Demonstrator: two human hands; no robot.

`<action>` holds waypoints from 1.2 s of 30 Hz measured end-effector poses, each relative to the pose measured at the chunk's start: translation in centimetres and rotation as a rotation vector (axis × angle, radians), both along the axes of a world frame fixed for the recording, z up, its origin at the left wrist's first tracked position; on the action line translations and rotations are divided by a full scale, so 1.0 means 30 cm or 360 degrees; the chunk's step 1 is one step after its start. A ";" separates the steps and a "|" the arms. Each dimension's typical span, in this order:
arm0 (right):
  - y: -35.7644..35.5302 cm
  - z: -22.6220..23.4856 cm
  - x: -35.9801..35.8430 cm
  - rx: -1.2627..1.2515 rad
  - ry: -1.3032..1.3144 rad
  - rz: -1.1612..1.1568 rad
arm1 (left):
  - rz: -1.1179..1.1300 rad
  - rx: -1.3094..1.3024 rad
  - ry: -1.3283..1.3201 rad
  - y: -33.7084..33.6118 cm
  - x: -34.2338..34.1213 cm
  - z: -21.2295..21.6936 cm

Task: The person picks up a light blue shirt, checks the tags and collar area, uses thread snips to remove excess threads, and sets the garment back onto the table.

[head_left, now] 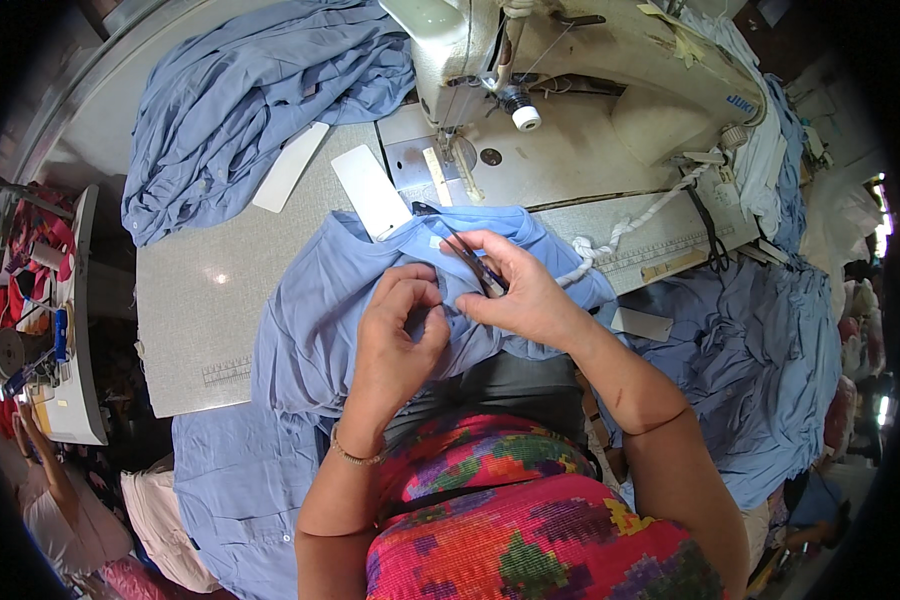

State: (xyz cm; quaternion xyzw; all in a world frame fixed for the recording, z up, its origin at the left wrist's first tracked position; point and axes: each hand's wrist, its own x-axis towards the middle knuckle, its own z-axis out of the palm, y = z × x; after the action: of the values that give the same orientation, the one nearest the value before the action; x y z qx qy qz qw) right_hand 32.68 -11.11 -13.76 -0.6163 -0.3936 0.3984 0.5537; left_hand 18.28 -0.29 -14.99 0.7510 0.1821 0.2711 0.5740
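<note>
A light-blue garment (pixel 315 290) lies bunched over the table's front edge and my lap. My right hand (pixel 530 300) is closed round dark-bladed thread snips (pixel 478 268), held over the garment near a small pale label (pixel 435 242). Just left of the snips, my left hand (pixel 395 335) has its fingers curled together at the cloth, apparently pinching a fold of it; the fingertips are partly hidden. A white hang tag (pixel 370 192) lies at the garment's neckline, close to a small dark piece.
Behind the garment stands a sewing machine (pixel 610 120), its needle area facing me. Heaps of blue cloth lie at the back left (pixel 260 100) and right (pixel 740 370). A second white tag (pixel 290 168) and a knotted white cord (pixel 635 222) rest on the table (pixel 210 330). Another person's hands (pixel 40 440) show far left.
</note>
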 end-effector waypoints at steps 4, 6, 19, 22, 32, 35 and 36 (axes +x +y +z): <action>-0.001 -0.004 0.002 0.0028 0.0002 0.0000 | -0.0007 0.0041 -0.0003 0.000 0.002 -0.003; 0.000 -0.003 0.002 0.0016 0.0020 0.0011 | -0.0005 0.0066 0.0043 -0.001 0.001 0.002; -0.006 -0.003 0.006 0.0018 0.0035 0.0010 | -0.0022 0.0049 0.0010 -0.002 -0.002 0.000; -0.002 0.003 0.002 0.0006 0.0032 0.0019 | 0.0003 0.0218 0.0021 0.000 -0.004 -0.006; -0.001 -0.007 -0.009 -0.0049 -0.0143 -0.0016 | 0.0069 0.0381 0.0058 -0.027 0.009 -0.008; -0.002 -0.001 -0.011 -0.0028 -0.0080 -0.0019 | 0.0088 0.0289 0.0043 -0.025 0.004 -0.006; -0.003 -0.001 -0.012 -0.0022 -0.0047 -0.0022 | 0.0092 0.0220 -0.0009 -0.020 0.005 -0.015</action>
State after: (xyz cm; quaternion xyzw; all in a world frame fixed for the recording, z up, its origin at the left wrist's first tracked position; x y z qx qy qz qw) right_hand 32.30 -11.21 -13.77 -0.6288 -0.3945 0.3881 0.5462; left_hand 18.42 -0.90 -15.44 0.7825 0.1828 0.3016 0.5131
